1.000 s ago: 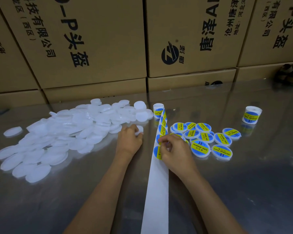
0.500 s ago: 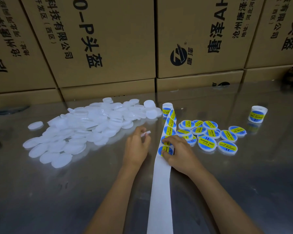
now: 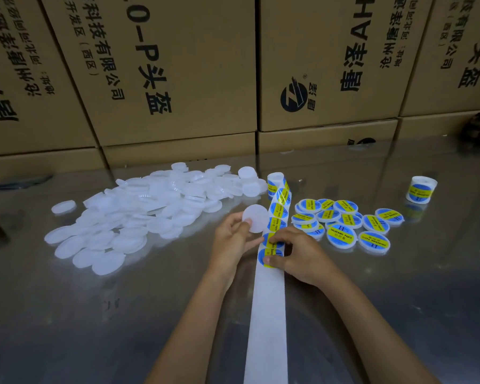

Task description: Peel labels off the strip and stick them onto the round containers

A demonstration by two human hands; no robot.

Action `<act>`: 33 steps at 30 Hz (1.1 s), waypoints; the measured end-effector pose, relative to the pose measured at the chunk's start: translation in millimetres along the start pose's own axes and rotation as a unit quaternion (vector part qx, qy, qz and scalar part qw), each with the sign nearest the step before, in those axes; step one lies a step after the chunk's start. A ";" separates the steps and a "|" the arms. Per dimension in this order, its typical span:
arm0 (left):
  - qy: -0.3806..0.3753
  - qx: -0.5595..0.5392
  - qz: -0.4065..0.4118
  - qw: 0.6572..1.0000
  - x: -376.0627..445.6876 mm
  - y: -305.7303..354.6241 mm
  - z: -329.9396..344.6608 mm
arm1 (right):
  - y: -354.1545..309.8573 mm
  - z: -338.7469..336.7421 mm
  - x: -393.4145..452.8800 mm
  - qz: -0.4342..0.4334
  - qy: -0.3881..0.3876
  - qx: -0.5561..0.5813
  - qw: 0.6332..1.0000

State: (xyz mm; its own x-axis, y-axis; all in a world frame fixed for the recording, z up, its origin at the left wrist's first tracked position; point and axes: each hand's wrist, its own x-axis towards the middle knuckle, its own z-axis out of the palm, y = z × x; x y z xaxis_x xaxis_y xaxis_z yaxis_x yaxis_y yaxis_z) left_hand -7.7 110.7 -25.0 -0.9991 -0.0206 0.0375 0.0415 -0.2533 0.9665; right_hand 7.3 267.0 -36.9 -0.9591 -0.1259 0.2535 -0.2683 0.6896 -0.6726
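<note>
Our left hand (image 3: 231,239) grips a blank container (image 3: 255,218); right hand (image 3: 294,254) pinches a label (image 3: 270,252) off the strip (image 3: 268,314); next, we press it on squarely.

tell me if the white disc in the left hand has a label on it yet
Not yet. The face of the white disc held in the left hand shows plain white, with no blue and yellow sticker.

Glossy, reflective metal table (image 3: 399,300); matt translucent white plastic lids (image 3: 139,214); smooth white paper strip (image 3: 268,314); glossy labels (image 3: 279,214); matt cardboard boxes (image 3: 178,65).

two bare forearms, hands without gloves or sleeves.
</note>
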 end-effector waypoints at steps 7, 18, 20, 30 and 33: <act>-0.036 0.049 0.016 0.998 2.6 -3.0 3.6 | -4.6 -1.6 -2.0 -0.007 -0.015 0.046 0.999; -0.056 0.067 -0.019 0.996 3.0 -2.6 -0.3 | -12.2 -9.5 0.4 0.088 0.001 0.297 0.951; -0.056 0.061 -0.024 0.996 3.2 -3.5 -1.8 | -11.1 -13.4 1.9 0.103 0.036 0.358 0.927; -0.143 -0.032 -0.038 0.988 -3.5 3.1 -4.5 | -17.9 -9.0 7.6 0.071 0.155 0.425 0.889; -0.150 -0.051 -0.050 0.986 -5.2 4.4 -2.3 | -21.7 -9.9 6.2 0.052 0.167 0.403 0.898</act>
State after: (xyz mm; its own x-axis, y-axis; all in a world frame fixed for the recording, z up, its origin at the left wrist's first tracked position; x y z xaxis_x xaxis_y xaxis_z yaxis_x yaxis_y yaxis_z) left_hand -2.3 107.4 -21.5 -0.9555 0.2932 0.0326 -0.0712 -0.3364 0.9390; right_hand 8.0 258.3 -13.9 -0.9382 0.2238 0.2640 -0.2859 -0.0715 -0.9556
